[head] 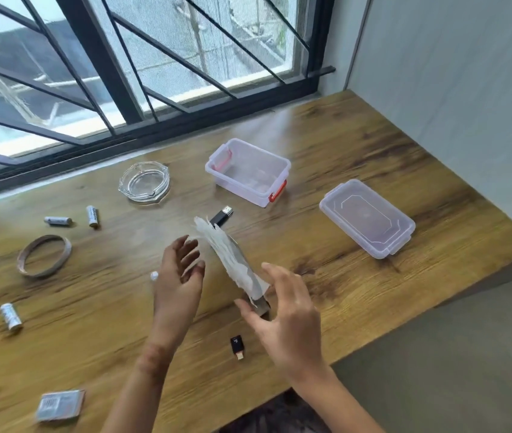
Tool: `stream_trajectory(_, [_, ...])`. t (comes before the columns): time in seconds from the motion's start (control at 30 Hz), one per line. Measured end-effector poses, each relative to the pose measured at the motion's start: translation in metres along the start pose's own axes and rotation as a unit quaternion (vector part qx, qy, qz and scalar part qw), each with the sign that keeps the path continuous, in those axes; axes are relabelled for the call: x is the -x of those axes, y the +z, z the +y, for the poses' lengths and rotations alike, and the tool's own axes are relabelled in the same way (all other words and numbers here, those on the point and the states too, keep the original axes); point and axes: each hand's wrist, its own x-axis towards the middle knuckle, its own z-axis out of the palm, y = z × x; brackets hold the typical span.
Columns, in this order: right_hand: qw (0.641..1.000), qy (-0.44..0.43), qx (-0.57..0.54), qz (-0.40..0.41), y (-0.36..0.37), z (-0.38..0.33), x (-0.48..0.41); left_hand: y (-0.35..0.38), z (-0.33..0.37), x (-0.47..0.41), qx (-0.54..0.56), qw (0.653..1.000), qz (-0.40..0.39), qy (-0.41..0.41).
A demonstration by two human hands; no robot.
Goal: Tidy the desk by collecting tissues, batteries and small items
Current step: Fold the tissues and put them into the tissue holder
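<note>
A crumpled white tissue (231, 259) stands tilted on edge above the wooden desk (358, 145), between my hands. My right hand (286, 314) touches its lower end with the thumb, fingers spread. My left hand (179, 276) hovers just left of it, fingers apart, holding nothing. Three silver batteries lie at the left: one battery (58, 220), a second battery (93, 216) and a third battery (11, 316). A black adapter (222, 215) lies beyond the tissue. A small black dongle (237, 345) lies under my right hand. The clear bin (247, 171) with red latches stands open behind.
The bin's clear lid (367, 217) lies at the right near the desk edge. A glass ashtray (144, 181), a tape ring (44, 256), a flat grey packet (60, 404) and a small white bit (153, 275) are on the left half. A barred window runs along the back.
</note>
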Motion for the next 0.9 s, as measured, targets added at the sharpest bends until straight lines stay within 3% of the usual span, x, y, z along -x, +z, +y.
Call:
stream_trajectory(0.23, [0.983, 0.125, -0.081, -0.11, 0.019, 0.002, 0.011, 0.016, -0.008, 0.038, 0.072, 0.995, -0.047, -0.053])
stream_trajectory(0.6, [0.984, 0.143, -0.109, -0.013, 0.03, -0.006, 0.015, 0.015, -0.015, 0.043, 0.052, 0.98, -0.189, -0.04])
stream_trajectory(0.9, [0.975, 0.146, -0.157, 0.053, -0.011, -0.011, -0.024, 0.034, 0.032, 0.017, 0.062, 0.966, -0.249, 0.042])
